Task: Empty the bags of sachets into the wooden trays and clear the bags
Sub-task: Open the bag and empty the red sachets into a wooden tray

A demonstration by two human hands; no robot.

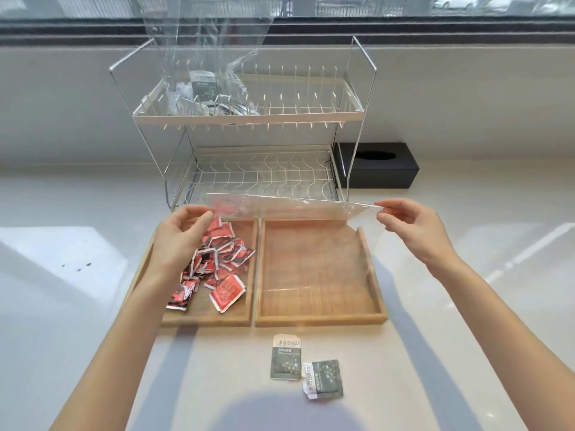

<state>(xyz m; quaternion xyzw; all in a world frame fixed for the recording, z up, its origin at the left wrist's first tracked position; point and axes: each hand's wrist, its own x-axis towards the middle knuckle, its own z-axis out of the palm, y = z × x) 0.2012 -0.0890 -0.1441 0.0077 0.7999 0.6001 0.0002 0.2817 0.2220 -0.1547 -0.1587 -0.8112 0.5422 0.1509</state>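
Both hands — left hand (183, 234), right hand (410, 225) — pinch the clear bag (295, 206) (empty) above trays.

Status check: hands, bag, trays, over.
Both hands, left hand and right hand, pinching empty clear bag over trays. Red sachets in left tray; right tray bare. Two grey sachets loose on counter.

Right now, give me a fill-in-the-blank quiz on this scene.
1. The red sachets lie in the ____ tray.
2. Both hands, left and right, hold a clear ____.
3. On the counter near the trays lie ____ grey sachets.
4. The right tray holds ____ sachets.

Answers: left; bag; two; no
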